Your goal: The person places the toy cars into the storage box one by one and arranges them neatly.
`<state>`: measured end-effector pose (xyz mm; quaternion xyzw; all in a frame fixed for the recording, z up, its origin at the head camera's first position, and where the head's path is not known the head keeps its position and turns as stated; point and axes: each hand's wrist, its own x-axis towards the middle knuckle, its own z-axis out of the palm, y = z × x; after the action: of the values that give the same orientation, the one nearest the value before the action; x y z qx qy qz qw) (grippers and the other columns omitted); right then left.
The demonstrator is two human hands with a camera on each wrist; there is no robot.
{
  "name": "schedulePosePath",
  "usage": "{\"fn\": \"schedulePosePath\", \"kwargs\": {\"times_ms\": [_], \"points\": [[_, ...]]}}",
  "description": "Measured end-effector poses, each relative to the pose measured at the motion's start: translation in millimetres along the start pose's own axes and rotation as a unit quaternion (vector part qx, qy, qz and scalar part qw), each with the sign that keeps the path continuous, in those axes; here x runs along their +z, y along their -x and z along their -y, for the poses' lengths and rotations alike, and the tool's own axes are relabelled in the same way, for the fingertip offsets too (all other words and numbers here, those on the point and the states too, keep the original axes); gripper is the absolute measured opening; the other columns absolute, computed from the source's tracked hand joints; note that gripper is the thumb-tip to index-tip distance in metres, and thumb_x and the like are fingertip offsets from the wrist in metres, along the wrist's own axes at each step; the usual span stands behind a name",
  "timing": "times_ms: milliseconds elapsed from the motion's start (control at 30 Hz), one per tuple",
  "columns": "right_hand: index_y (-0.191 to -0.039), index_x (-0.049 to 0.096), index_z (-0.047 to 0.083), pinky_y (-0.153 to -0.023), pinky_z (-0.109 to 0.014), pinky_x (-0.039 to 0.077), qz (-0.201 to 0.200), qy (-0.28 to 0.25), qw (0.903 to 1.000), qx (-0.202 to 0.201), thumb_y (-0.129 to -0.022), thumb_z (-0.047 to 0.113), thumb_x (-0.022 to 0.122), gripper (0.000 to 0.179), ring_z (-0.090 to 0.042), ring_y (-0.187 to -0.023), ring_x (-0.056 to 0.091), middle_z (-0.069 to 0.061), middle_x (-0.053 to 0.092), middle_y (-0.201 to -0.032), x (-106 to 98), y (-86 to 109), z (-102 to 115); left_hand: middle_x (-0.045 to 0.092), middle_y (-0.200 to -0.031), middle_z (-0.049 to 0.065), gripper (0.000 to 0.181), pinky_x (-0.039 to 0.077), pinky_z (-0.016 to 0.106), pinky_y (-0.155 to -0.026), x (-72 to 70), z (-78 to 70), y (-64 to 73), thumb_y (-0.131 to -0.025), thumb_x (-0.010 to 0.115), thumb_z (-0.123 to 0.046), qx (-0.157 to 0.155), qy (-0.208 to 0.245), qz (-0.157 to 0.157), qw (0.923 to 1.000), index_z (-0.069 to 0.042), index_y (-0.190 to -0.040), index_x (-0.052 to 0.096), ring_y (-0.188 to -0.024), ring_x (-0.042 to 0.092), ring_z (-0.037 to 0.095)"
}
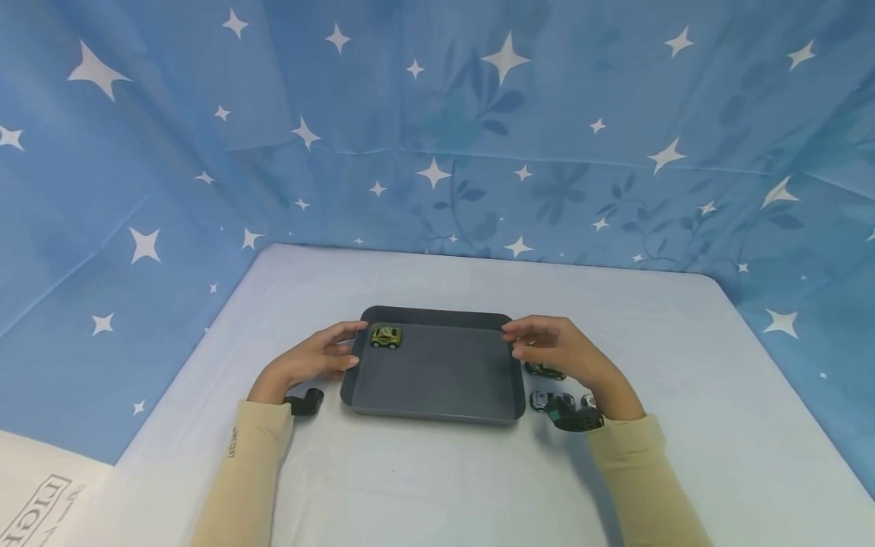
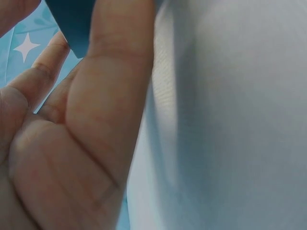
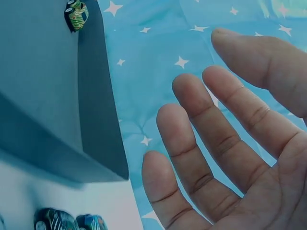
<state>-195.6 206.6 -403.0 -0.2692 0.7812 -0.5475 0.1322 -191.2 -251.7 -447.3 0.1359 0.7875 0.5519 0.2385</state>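
Here we go: the gray tray (image 1: 437,372) lies on the white surface (image 1: 410,486) between the hands, its long axis running across from one to the other. We see the left hand (image 1: 314,357) nearer, loosely spread at the tray's left rim; whether it bears weight, we can't tell. The right hand (image 1: 560,346) spreads its fingers just beside the tray's right wall, holding nothing. We spot a green car (image 1: 386,337) in the tray's far-left corner, more toy cars (image 1: 542,399) to the tray's right.
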Motion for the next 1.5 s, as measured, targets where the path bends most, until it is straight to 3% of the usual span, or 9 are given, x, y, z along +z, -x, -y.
{"fn": "schedulePosePath", "kwargs": {"times_ms": [200,433,700,800,967,1133,1400,1500], "points": [[-0.140,0.062,-0.014,-0.092,-0.027,0.059,-0.010,-0.003,0.9999,0.010,-0.104,0.001,0.069,0.039,-0.014,-0.110,0.071,-0.033,0.066,-0.133,-3.9,11.1,-0.5,0.013,-0.176,0.031,0.075,0.052,0.059,-0.109,-0.2,3.5,-1.4,-0.108,0.066,-0.009,-0.004,0.002,-0.002,1.0000,-0.001,-0.170,0.025,-0.157,0.024,0.057],[-0.136,0.065,-0.013,-0.090,-0.024,0.058,-0.030,0.018,0.9994,-0.005,-0.103,-0.001,0.069,0.036,-0.012,-0.106,0.071,-0.021,0.072,-0.128,-13.5,22.0,-6.0,0.011,-0.177,0.031,0.076,0.052,0.060,-0.110,-1.3,3.7,-1.3,-0.109,0.067,-0.011,-0.001,-0.003,-0.001,1.0000,-0.002,-0.171,0.024,-0.157,0.022,0.058],[-0.136,0.065,-0.010,-0.055,-0.034,0.049,-0.047,0.033,0.9978,0.031,-0.105,0.005,0.071,0.036,-0.014,-0.095,0.072,0.003,0.075,-0.121,-27.1,37.6,-9.6,0.011,-0.176,0.031,0.077,0.053,0.058,-0.108,-1.7,2.7,-1.2,-0.108,0.068,-0.013,0.003,-0.007,0.002,1.0000,-0.001,-0.170,0.025,-0.155,0.025,0.059],[-0.135,0.065,-0.012,-0.058,-0.036,0.053,-0.052,0.043,0.9974,0.023,-0.104,0.004,0.070,0.035,-0.019,-0.092,0.072,0.003,0.076,-0.121,-31.6,41.9,-11.9,0.012,-0.176,0.031,0.076,0.054,0.058,-0.107,-1.6,2.6,-1.7,-0.108,0.068,-0.012,0.001,-0.011,0.000,0.9999,-0.001,-0.170,0.025,-0.155,0.025,0.060],[-0.135,0.065,-0.014,-0.068,-0.036,0.061,-0.064,0.072,0.9952,0.016,-0.103,0.002,0.071,0.036,-0.022,-0.091,0.075,-0.013,0.074,-0.122,-37.6,48.9,-14.7,0.012,-0.176,0.031,0.076,0.054,0.059,-0.108,-1.2,2.1,-1.5,-0.109,0.067,-0.011,-0.003,-0.007,-0.003,1.0000,-0.002,-0.171,0.025,-0.156,0.023,0.059],[-0.134,0.066,-0.013,-0.077,-0.036,0.064,-0.077,0.094,0.9922,0.030,-0.102,0.003,0.072,0.036,-0.017,-0.096,0.075,-0.026,0.071,-0.125,-41.9,56.7,-17.9,0.011,-0.176,0.032,0.077,0.053,0.059,-0.109,-1.3,1.5,-0.3,-0.108,0.068,-0.011,-0.002,-0.003,-0.001,1.0000,-0.002,-0.171,0.025,-0.156,0.023,0.060],[-0.130,0.072,-0.007,-0.083,-0.027,0.059,-0.111,0.143,0.9824,0.047,-0.101,0.005,0.074,0.031,-0.008,-0.105,0.067,-0.011,0.075,-0.126,-49.6,68.5,-28.3,0.010,-0.176,0.031,0.077,0.051,0.061,-0.110,-1.7,1.7,-0.2,-0.109,0.068,-0.011,-0.003,0.000,0.002,1.0000,-0.002,-0.171,0.024,-0.157,0.021,0.059],[-0.129,0.074,-0.005,-0.087,-0.023,0.055,-0.116,0.170,0.9773,0.051,-0.100,0.005,0.076,0.030,-0.007,-0.109,0.063,-0.014,0.075,-0.127,-52.4,72.8,-32.6,0.010,-0.177,0.031,0.076,0.051,0.061,-0.111,-1.3,2.2,-1.4,-0.109,0.067,-0.011,-0.003,-0.003,0.003,1.0000,-0.002,-0.171,0.024,-0.157,0.021,0.059]]}}
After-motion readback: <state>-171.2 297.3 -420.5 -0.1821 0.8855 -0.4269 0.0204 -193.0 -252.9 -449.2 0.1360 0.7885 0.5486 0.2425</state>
